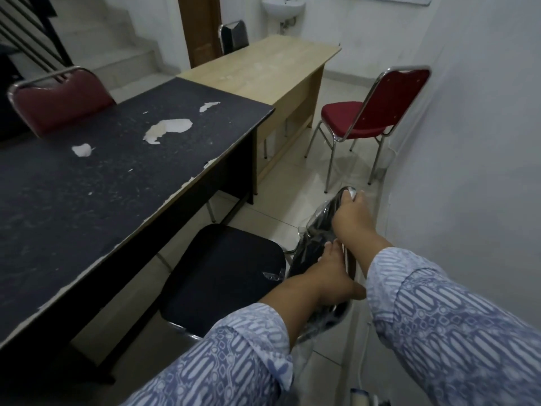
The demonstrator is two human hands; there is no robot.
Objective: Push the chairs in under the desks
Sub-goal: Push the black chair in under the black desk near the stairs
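A black chair [222, 273] with a plastic-wrapped backrest stands beside the black desk [117, 171], its seat partly under the desk's edge. My left hand [328, 276] grips the near end of the backrest's top rail. My right hand [351, 213] grips the far end of that rail. A red chair [363, 115] stands pulled out from the light wooden desk [263, 68], close to the right wall. Another red chair [61, 98] sits on the far side of the black desk. A black chair [234, 35] stands behind the wooden desk.
A white wall [468, 142] runs close along the right. Tiled floor [292, 183] forms a narrow aisle between desks and wall. Stairs [117, 48], a brown door [202, 27] and a small sink [282, 7] lie at the back.
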